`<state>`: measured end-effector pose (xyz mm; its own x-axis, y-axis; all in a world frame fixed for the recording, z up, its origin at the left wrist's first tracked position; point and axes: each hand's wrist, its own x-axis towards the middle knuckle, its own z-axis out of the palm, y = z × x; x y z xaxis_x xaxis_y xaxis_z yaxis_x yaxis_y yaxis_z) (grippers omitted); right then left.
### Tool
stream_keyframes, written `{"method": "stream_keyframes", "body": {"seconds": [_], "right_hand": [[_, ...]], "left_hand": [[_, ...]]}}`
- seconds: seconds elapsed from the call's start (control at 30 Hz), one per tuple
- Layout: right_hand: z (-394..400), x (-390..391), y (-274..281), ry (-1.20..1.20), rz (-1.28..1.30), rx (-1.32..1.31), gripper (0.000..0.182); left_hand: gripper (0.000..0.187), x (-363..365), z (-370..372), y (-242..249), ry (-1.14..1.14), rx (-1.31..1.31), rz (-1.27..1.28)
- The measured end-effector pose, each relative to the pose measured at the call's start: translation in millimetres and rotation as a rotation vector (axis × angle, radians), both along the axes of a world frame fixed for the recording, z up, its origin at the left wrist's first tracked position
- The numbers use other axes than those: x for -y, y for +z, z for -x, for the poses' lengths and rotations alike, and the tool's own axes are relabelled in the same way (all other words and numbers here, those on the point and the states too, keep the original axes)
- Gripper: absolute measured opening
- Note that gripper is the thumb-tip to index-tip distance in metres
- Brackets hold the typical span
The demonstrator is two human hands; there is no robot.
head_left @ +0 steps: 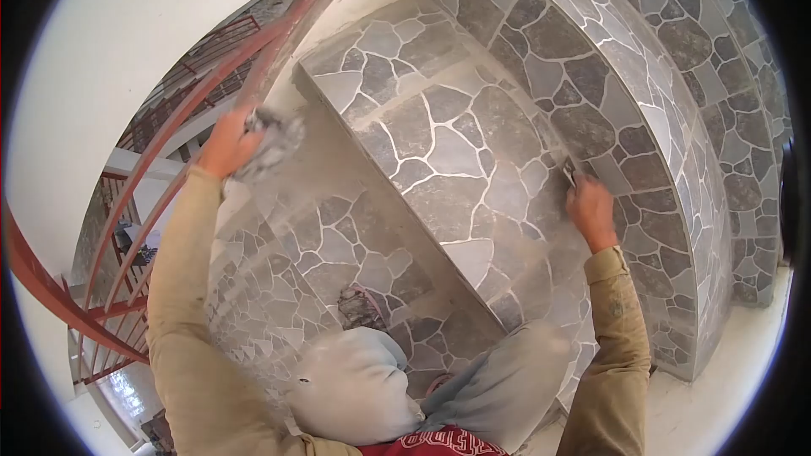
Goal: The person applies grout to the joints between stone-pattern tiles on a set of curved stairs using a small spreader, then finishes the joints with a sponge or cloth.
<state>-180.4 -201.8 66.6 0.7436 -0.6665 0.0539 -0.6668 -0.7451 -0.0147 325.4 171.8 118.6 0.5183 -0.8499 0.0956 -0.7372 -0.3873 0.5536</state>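
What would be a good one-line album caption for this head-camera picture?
Stone-patterned steps beside a red railing: the left hand holds a grey cloth, the right hand a small tool.

I see, over the link, the step tread (456,152) patterned with irregular grey and slate-blue patches webbed by near-white lines, while the curved riser (583,131) beside it repeats that patchwork in darker grey-brown. I make out rusty red on the railing (34,274), cream on the wall (152,17), and a blurred mottling of grey and white on the bunched cloth (274,143). The sleeves (186,245) show me plain khaki tan, the trousers (355,388) faded blue-grey with whitish areas, and the shirt (448,439) red with white lettering.
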Motion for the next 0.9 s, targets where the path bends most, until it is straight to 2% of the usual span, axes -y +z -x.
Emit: {"method": "stream_keyframes", "body": {"seconds": [0.07,0.13,0.23,0.27,0.3,0.33,0.4,0.47,0.53,0.6,0.67,0.73,0.8,0.9], "right_hand": [[-2,-15,-2,0.043,0.050,-0.021,0.025],[-8,-54,-2,0.259,0.060,0.135,0.027],[8,-19,-5,0.051,0.056,0.081,0.032],[14,-3,-16,-0.034,0.060,0.038,0.033],[17,6,-20,-0.105,0.063,0.003,0.035],[7,-13,-12,-0.128,0.073,-0.007,0.035],[-21,-79,4,0.070,-0.010,0.123,0.035],[-10,-62,-1,-0.056,0.008,0.079,0.033],[9,-19,-7,-0.290,0.037,-0.010,0.033],[3,-27,-3,-0.245,0.030,0.005,0.036],[-9,-50,-8,-0.106,0.030,0.093,0.040],[-4,-37,-11,-0.173,0.023,0.064,0.041],[1,-12,-9,-0.319,0.018,-0.035,0.041],[-8,-10,1,-0.334,0.028,0.022,0.042]], "left_hand": [[0.039,50,-17,10,-0.057,0.204,0.091],[0.043,103,-60,-4,-0.015,0.400,0.220],[0.055,171,-129,-12,0.045,0.382,0.071],[0.052,183,-151,-16,-0.014,0.287,0.064],[0.053,192,-164,-31,0.006,0.354,0.147],[0.053,198,-177,-44,0.034,0.424,0.229],[0.057,198,-208,-68,-0.023,0.463,0.259],[0.061,193,-229,-93,0.038,0.343,0.305],[0.062,189,-208,-80,0.084,0.195,0.296],[0.061,187,-210,-84,0.172,0.329,0.276],[0.059,194,-210,-84,0.126,0.368,0.316],[0.057,189,-212,-86,0.086,0.405,0.334],[0.049,191,-220,-83,0.012,0.261,0.206],[0.043,192,-215,-81,0.024,0.272,0.254]]}}
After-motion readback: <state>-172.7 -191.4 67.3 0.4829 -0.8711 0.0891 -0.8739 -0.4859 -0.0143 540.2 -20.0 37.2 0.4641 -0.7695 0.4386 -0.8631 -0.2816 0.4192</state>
